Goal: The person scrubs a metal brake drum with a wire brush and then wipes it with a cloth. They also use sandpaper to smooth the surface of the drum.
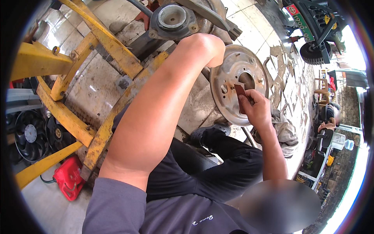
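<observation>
A round metal brake backing plate [230,103] with a large centre hole and rust-brown marks stands tilted in front of me. Between the thumb and fingers of my right hand [255,107] is a folded strip of reddish-brown sandpaper [240,93]. Its end lies against the plate's face, beside the centre hole. My left arm reaches across the view, and my bent left hand [212,48] is at the plate's upper left rim. The left fingers are hidden, so their grip does not show.
A yellow steel frame [74,126] stands at the left, near a red plastic case [70,178] and a black fan [29,132]. A dark flanged metal part [172,19] lies beyond my left arm. Grey cloth [284,132] lies right of the plate. Another person [329,117] is far right.
</observation>
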